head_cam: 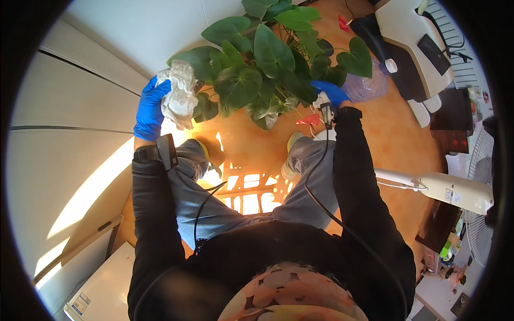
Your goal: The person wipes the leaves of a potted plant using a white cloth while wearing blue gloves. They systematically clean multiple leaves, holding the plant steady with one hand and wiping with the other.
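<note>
A large green leafy plant with red flowers, likely an anthurium (pixel 273 52), stands in front of me. My left hand (pixel 151 106), in a blue glove, is shut on a crumpled white cloth (pixel 178 94) at the plant's left edge. On the right, my right hand (pixel 331 93), also blue-gloved, is at the lower right leaves, with a small whitish cloth (pixel 321 100) at its fingers. Its fingertips are partly hidden by leaves. Both wrists wear a dark device with a black cable. A red flower (pixel 309 119) hangs just below my right hand.
White panels (pixel 72 92) rise on the left. A clear plastic bottle (pixel 367 82) lies right of the plant, near a black and cream chair (pixel 405 48). Further right stands a fan (pixel 457 192). My legs are spread over the sunlit orange floor (pixel 257 148). A white box-like object (pixel 104 285) is at lower left.
</note>
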`<action>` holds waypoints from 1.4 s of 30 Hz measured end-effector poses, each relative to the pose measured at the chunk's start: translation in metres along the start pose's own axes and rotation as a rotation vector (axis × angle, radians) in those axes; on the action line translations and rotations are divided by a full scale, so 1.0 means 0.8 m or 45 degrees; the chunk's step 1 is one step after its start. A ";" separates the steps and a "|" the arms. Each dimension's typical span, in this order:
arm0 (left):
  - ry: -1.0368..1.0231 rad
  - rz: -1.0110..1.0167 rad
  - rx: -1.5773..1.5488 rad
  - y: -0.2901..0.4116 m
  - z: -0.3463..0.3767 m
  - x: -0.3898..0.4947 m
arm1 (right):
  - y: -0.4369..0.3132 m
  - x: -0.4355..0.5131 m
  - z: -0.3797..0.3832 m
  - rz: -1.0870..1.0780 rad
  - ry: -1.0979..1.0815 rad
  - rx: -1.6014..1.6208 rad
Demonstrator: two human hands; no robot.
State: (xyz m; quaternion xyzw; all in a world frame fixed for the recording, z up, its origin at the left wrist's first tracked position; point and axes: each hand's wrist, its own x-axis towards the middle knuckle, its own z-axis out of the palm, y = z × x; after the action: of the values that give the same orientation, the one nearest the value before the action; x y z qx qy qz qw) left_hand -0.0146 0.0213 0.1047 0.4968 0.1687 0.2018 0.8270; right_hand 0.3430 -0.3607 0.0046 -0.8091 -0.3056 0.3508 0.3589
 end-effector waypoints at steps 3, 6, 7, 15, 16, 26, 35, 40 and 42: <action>-0.115 -0.077 0.149 -0.016 0.022 -0.004 | -0.008 0.014 0.008 0.333 -0.003 0.384; -0.232 -0.347 0.311 -0.027 0.056 -0.010 | -0.007 0.027 0.010 0.420 0.081 0.412; -0.295 -0.392 0.343 -0.030 0.068 -0.011 | -0.005 0.031 0.008 0.465 0.078 0.377; -0.371 -0.299 0.464 -0.054 0.166 0.003 | 0.018 0.035 -0.010 0.125 0.111 0.217; -0.403 -0.168 0.580 -0.063 0.181 0.011 | 0.016 0.035 -0.010 0.240 0.099 0.368; -0.831 0.581 2.340 -0.191 0.355 0.135 | -0.007 0.022 -0.022 0.058 0.089 0.305; -0.621 0.772 1.620 -0.088 0.260 0.060 | 0.026 0.039 -0.035 -0.073 0.345 -0.031; 0.026 0.203 0.998 -0.003 0.156 0.029 | -0.059 0.020 -0.043 -0.093 0.817 0.633; 0.345 0.280 0.642 0.016 0.118 0.032 | -0.119 0.006 -0.039 -0.198 0.826 0.816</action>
State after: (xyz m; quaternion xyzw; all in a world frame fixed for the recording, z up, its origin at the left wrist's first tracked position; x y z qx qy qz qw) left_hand 0.0505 -0.0315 0.1568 0.6702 0.2675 0.3063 0.6208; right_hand 0.3471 -0.3159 0.0939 -0.7000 -0.1134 0.1283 0.6932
